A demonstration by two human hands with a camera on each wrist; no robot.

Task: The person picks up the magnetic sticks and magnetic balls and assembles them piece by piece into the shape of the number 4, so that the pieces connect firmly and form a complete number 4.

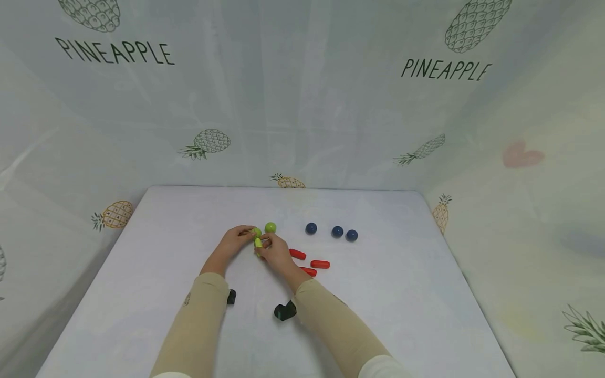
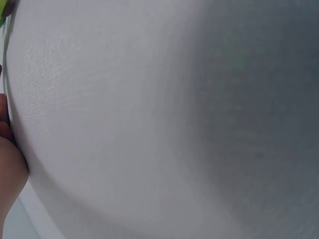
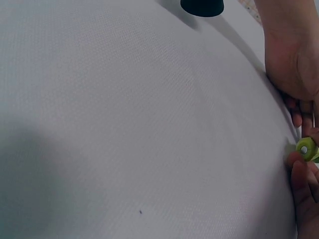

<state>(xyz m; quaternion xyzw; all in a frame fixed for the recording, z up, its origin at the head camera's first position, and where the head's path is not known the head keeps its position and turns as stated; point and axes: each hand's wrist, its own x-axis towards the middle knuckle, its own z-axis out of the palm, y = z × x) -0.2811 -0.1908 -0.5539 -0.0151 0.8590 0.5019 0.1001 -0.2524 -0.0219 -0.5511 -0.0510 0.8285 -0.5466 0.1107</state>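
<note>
In the head view my left hand point(image 1: 233, 240) holds a light green ball point(image 1: 257, 232) at its fingertips. My right hand point(image 1: 278, 253) pinches a short yellow-green stick point(image 1: 258, 244) between thumb and fingers, just below that ball. Whether stick and ball are joined cannot be told. Beyond the right hand, a second green ball point(image 1: 270, 227) lies on the table. The right wrist view catches the fingers of both hands at the right edge, around a round yellow-green end point(image 3: 306, 149) with a hole. Only part of the left hand point(image 2: 9, 169) shows in the left wrist view.
Three dark blue balls, the nearest one point(image 1: 311, 228) among them, lie in a loose row on the white table point(image 1: 402, 294). Three red sticks, one red stick point(image 1: 320, 264) at the right, lie beside the right hand. A pineapple-print cloth point(image 1: 302, 105) hangs behind.
</note>
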